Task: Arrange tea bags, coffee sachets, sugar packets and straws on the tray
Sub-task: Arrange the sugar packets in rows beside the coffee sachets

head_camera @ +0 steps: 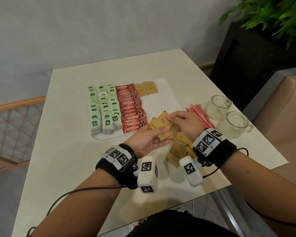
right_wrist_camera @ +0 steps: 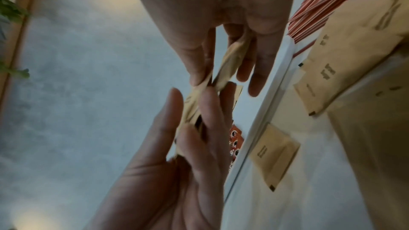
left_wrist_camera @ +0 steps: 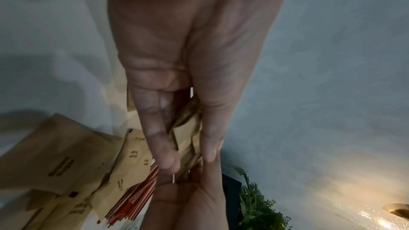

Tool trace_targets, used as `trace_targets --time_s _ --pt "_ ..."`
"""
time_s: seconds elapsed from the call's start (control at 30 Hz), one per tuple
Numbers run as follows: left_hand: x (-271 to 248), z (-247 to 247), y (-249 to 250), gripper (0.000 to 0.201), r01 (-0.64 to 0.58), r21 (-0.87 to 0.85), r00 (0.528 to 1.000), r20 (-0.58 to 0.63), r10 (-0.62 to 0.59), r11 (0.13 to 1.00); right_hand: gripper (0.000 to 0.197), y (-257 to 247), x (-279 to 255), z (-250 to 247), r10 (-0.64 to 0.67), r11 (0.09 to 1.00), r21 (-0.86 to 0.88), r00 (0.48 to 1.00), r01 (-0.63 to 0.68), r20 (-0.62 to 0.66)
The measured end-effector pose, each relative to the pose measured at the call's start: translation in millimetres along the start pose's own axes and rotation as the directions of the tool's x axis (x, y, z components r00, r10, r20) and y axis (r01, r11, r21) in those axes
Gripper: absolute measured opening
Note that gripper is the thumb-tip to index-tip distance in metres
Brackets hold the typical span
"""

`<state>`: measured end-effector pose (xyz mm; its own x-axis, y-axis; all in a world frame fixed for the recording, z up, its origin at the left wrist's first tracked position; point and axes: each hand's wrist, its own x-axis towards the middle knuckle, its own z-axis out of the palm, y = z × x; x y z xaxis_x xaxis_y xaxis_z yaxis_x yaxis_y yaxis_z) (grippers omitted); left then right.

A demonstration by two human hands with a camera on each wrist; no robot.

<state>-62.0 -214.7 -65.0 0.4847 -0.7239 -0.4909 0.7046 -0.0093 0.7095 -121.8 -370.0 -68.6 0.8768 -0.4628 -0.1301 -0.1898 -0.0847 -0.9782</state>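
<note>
Both hands meet above the near right corner of the white tray (head_camera: 162,103), sharing a bunch of brown sugar packets (head_camera: 161,124). My left hand (head_camera: 149,139) pinches the bunch (left_wrist_camera: 188,137) between thumb and fingers from below. From the right, my right hand (head_camera: 183,122) pinches the packets (right_wrist_camera: 232,59) at their upper end. On the tray lie three columns of green tea bags (head_camera: 102,108), a column of red coffee sachets (head_camera: 132,110) and two sugar packets (head_camera: 145,88) at the far side. Red-and-white straws (head_camera: 200,115) lie on the table right of the tray.
Loose sugar packets (head_camera: 179,149) lie on the table under my right wrist. Two glass mugs (head_camera: 216,106) (head_camera: 232,124) stand right of the straws, near the table's right edge. A black planter (head_camera: 246,57) with a green plant stands beyond that edge.
</note>
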Motion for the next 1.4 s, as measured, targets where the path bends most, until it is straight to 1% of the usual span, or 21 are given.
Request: trace_targets --time_s 0.07,0.13,0.23,0.33,0.37,0.43,0.53,0.6,0.67,0.7,0.77,0.87,0.93,1.03,1.13,1.23,1.3,1.4 --pt "2 0 -1 0.041 -0.01 0.018 1.0 -0.002 0.01 1.0 0.019 1 4 -2 0.001 1.0 0.012 0.999 0.0 -0.046" --pt "3 -2 -1 0.04 -0.025 0.015 0.999 -0.024 0.025 1.0 0.022 2 8 -2 -0.003 0.999 -0.032 0.996 0.0 -0.089" --pt "5 -4 -2 0.041 -0.027 0.049 0.997 -0.064 0.03 0.998 0.025 1 10 0 0.041 0.998 -0.044 0.996 -0.044 -0.074" --pt "7 -6 -6 0.036 -0.028 0.165 0.993 -0.106 0.046 0.986 0.023 -3 11 4 0.12 0.991 0.062 0.993 -0.119 -0.016" --pt "8 -7 -7 0.032 -0.034 0.182 0.99 -0.128 0.058 0.983 0.022 -5 10 4 0.126 0.989 0.074 0.992 -0.126 0.0" --pt "9 -8 -7 0.024 -0.047 0.178 0.981 -0.176 0.079 0.983 0.022 -6 11 4 0.102 0.994 0.034 0.995 -0.102 -0.004" --pt "9 -11 -4 0.022 -0.064 0.166 0.971 -0.218 0.1 0.984 0.02 -5 12 -1 0.094 0.995 -0.017 0.994 -0.095 -0.047" --pt "9 -12 -2 0.024 -0.075 0.163 0.971 -0.214 0.109 0.984 0.017 -4 11 -4 0.104 0.994 -0.03 0.995 -0.104 -0.012" --pt "8 -12 0 0.025 -0.084 0.157 0.973 -0.2 0.115 0.984 0.011 -4 9 -6 0.087 0.993 -0.084 0.996 -0.084 0.035" --pt "8 -12 0 0.023 -0.091 0.144 0.973 -0.196 0.118 0.985 0.01 -5 9 -6 0.077 0.992 -0.106 0.996 -0.072 0.037" --pt "7 -14 1 0.019 -0.106 0.115 0.971 -0.203 0.128 0.988 0.009 -5 12 -8 0.075 0.993 -0.087 0.997 -0.077 -0.02" --pt "8 -15 -3 0.027 -0.1 0.097 0.976 -0.185 0.116 0.99 0.012 -6 19 -8 0.093 0.996 0.019 0.988 -0.092 -0.122" --pt "7 -9 -8 0.028 -0.067 0.097 0.99 -0.115 0.078 0.993 0.013 -4 23 -5 0.072 0.996 -0.033 0.985 -0.078 -0.16" --pt "9 6 -10 0.016 -0.045 0.059 0.999 -0.028 0.047 0.997 0.011 1 23 1 0.073 0.995 -0.048 0.983 -0.082 -0.17" --pt "13 15 -7 0.016 -0.041 0.001 0.999 -0.03 0.041 0.999 0.011 3 25 2 0.034 0.989 -0.129 0.97 -0.067 -0.241" --pt "14 18 -6 0.012 -0.018 -0.052 1.0 0.002 0.019 0.998 0.01 1 24 0 -0.027 0.979 -0.201 0.953 -0.036 -0.303" --pt "14 20 -5 0.017 -0.012 -0.056 1.0 0.011 0.013 0.998 0.01 2 23 0 -0.045 0.975 -0.22 0.957 -0.02 -0.285" --pt "17 20 -5 0.019 -0.028 -0.058 0.998 -0.049 0.025 0.998 0.011 3 21 5 -0.034 0.982 -0.191 0.984 0.0 -0.174"
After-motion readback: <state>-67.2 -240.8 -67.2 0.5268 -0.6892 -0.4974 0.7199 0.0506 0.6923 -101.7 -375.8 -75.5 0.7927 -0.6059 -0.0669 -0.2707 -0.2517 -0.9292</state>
